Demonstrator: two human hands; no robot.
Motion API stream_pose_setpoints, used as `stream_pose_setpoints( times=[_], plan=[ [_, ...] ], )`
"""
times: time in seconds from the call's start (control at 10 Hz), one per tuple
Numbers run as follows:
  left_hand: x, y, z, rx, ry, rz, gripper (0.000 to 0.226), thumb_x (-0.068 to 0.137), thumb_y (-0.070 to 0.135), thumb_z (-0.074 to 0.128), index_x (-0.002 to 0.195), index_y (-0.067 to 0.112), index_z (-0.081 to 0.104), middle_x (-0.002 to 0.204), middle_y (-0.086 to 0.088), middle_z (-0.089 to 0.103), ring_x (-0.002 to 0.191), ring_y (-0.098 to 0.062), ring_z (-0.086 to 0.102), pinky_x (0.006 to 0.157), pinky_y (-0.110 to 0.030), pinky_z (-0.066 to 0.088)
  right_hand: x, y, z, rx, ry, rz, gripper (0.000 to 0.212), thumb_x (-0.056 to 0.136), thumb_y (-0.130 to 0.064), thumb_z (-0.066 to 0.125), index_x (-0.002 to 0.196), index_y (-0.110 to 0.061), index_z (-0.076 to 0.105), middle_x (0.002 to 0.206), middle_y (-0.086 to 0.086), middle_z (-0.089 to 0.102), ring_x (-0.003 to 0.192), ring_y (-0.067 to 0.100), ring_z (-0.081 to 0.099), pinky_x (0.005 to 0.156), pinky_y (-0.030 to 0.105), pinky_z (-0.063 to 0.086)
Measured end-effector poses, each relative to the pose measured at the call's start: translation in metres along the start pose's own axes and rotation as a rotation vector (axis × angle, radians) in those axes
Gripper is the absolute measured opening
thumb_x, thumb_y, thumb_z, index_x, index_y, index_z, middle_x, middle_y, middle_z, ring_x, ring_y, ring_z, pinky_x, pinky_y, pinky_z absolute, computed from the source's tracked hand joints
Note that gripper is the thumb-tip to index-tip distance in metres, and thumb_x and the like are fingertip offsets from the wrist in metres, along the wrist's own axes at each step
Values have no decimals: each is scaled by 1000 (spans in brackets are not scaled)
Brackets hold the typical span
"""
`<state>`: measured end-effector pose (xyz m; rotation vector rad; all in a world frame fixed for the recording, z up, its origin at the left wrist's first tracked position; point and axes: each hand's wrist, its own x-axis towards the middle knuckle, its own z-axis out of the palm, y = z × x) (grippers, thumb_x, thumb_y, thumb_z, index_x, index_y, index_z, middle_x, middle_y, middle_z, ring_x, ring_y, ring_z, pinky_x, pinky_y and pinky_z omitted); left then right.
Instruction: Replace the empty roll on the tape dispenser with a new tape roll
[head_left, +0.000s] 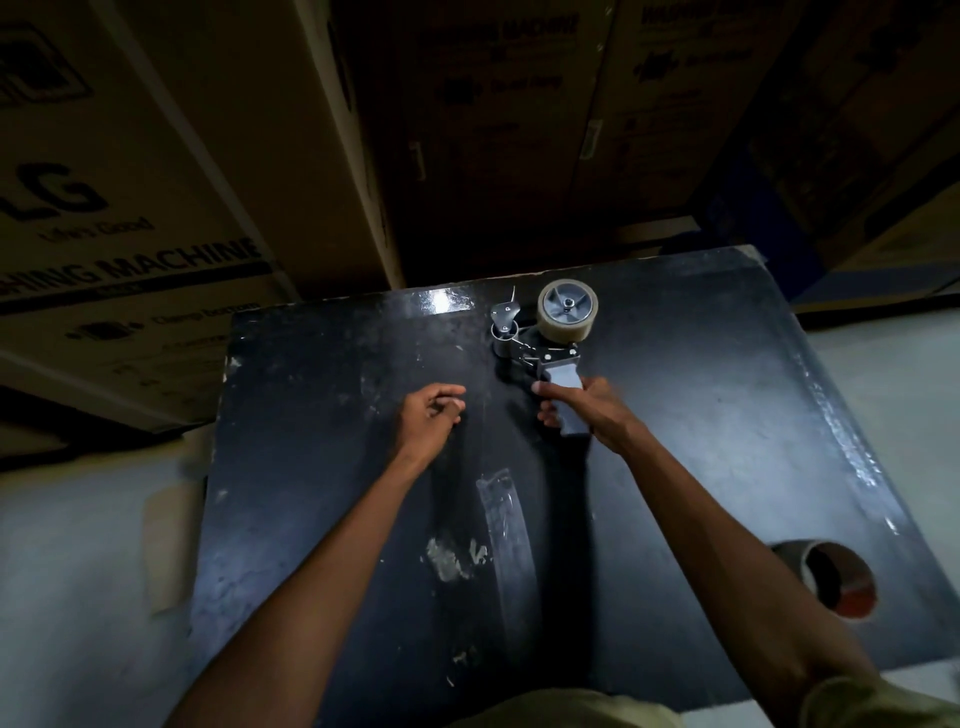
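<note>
The tape dispenser (540, 338) lies on the black worktop (727, 415) close to the far edge, roughly midway along it, with its grey handle pointing toward the person. A tape roll (567, 310) sits on the dispenser's hub, pale and translucent, with a visible thickness of tape around the grey wheel. An empty roll (826, 577), a bare brown cardboard core, lies near the right edge of the worktop, toward the near right corner and well apart from the dispenser.

The right hand (582, 410) is wrapped around the dispenser handle, thumb on the left side and fingers curled underneath. The left hand (431, 415) is just left of the handle, loosely curled, fingers bent inward and holding nothing; whether it rests on the worktop or hangs above it cannot be determined. 1 strip of clear tape (506, 525) is stuck to the worktop between the 2 forearms.

Judgement: the swap itself appears complete, since the core is off and a full roll is mounted. The step in hand is the finishing stage.

The next move probably calls for:
1. Steadying the dispenser by the handle.
2. Locating the free end of the tape with the left hand; this end is not discernible here.
3. Leading it over the roller (504, 332) to the cutting blade.

Cardboard cartons (156, 182) stand beyond the far edge.
</note>
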<state>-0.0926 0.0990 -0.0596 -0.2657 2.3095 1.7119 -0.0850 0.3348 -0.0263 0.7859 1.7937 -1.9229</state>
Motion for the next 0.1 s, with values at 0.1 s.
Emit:
stream_pose_setpoints(
  times=[0.1],
  plan=[
    [-5,-5,0,34,-17,6,20,89,-3,62,103,9,70,73,-2,65,54,1,58,51,-10,44,-9,12,-2,-100,135,-75,44,78,-39,88,97,-3,72,82,17,74,71,25,70,65,35,64]
  ],
)
